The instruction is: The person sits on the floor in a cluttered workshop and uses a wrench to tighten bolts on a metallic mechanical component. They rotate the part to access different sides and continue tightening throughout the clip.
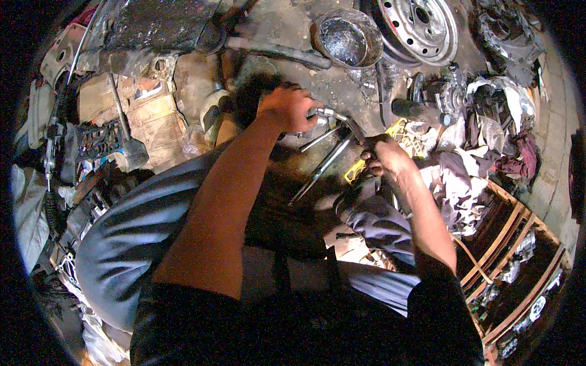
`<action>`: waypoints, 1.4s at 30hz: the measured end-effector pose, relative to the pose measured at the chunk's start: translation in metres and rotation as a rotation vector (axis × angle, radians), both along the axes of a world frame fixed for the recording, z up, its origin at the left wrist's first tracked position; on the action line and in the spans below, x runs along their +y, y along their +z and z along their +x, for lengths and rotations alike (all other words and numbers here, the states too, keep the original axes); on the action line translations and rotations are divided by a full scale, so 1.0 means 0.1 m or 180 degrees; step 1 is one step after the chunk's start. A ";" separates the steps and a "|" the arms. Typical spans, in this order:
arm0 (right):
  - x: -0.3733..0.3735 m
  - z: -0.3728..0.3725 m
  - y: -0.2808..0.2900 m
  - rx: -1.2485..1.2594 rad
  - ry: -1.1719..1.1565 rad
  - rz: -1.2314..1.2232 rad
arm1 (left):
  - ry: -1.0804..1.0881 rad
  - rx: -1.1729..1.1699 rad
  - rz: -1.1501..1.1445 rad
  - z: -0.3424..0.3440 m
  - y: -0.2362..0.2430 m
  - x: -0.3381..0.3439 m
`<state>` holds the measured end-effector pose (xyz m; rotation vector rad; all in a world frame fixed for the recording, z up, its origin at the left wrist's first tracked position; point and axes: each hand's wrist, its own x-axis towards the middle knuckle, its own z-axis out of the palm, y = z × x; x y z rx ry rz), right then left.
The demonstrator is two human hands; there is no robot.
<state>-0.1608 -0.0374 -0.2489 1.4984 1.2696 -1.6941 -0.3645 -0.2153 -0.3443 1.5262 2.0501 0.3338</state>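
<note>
My left hand [287, 108] is closed at the far end of a shiny metal wrench [334, 114], and the part under its fingers is hidden. The wrench bends and runs down to the right toward my right hand [387, 155], whose fingers are curled around its darker handle end. Below the wrench, two metal bars, a short one [318, 140] and a longer one [318, 171], lie slanted between my forearms. A yellow piece [354, 171] shows beside my right fingers.
A round pan of dark liquid [349, 39] and a steel wheel rim [421, 27] stand at the far side. Rags [455, 177] and greasy metal parts [448, 91] crowd the right, above a wooden compartment rack [519, 244]. Cardboard [152, 119] and a small shovel [131, 149] lie left.
</note>
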 end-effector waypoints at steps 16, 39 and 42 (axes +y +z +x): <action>0.44 -0.68 -0.21 -0.0447 0.0951 -0.0905 | 0.0098 -0.0038 0.0064 0.01 -0.07 0.01; -1.30 0.64 -1.47 0.0712 0.1105 0.2701 | 0.0125 -0.0256 -0.0397 0.00 0.07 0.03; -1.40 0.56 -1.94 0.1067 0.0473 0.2967 | 0.0114 -0.0258 -0.0370 0.00 0.06 0.02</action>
